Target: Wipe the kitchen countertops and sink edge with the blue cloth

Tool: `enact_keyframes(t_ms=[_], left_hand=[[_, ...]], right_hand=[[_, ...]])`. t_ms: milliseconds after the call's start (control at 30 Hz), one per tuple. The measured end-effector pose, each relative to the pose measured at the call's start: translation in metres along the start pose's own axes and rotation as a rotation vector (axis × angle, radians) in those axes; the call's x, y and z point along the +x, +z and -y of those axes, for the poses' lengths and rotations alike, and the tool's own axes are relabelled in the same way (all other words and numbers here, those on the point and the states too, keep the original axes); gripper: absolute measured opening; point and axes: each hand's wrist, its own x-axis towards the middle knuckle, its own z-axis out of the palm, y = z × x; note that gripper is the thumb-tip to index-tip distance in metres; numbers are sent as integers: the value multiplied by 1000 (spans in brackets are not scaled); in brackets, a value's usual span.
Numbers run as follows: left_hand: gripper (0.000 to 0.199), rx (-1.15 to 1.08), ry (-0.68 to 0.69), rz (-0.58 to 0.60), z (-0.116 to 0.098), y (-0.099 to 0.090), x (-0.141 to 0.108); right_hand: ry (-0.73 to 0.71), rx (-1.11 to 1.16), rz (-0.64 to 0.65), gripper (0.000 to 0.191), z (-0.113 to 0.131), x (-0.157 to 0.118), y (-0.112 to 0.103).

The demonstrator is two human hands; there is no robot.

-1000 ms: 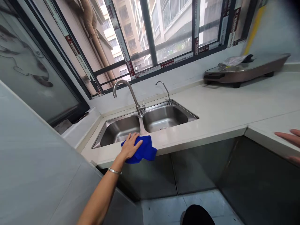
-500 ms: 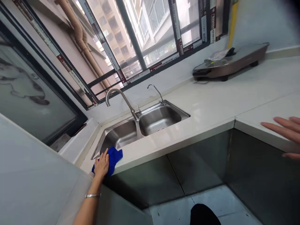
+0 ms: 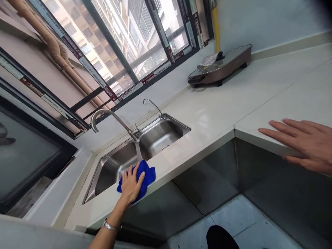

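Observation:
A blue cloth (image 3: 149,175) lies bunched on the pale countertop (image 3: 207,119), along the front rim of the double steel sink (image 3: 140,151). My left hand (image 3: 131,185) presses down on the cloth and holds it under palm and fingers, with the fingers somewhat spread; a silver bracelet circles that wrist. At the right, my right hand (image 3: 308,141) is open with fingers stretched out and holds nothing. It is at the front edge of the counter's right arm; whether it touches the surface I cannot tell.
Behind the sink rise a large curved faucet (image 3: 116,117) and a thin small tap (image 3: 153,103). An electric griddle pan (image 3: 220,71) with a glass lid stands at the back right, something crumpled on top. Dark cabinet doors (image 3: 207,173) run beneath the counter.
My left hand and the blue cloth have slid rightward along the sink's front rim. The view has shifted, and more of my right hand now shows.

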Motion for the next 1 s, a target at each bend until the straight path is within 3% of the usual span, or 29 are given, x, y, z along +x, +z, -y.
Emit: enact_keyframes(t_ms=[133,367,567,800,1000], left_hand=[[68,-98,1,53,-71,-18,27],[68,-153,238,22,-192,-27,74],[68,-207,436,-31,-278,-28,111],[66,-192,557,-45,-351,-26,166],[60,-173,508,-32,-384,-30,209]], right_hand=[[-6,-35,43,70,24,-2,-6],[-220,-158,82,75,-2,-12,-11],[-171,-222,105,80,11,-8,-19],[-77,-190,211,82,24,-2,-33],[-35,-198,245,86,36,2,-44]])
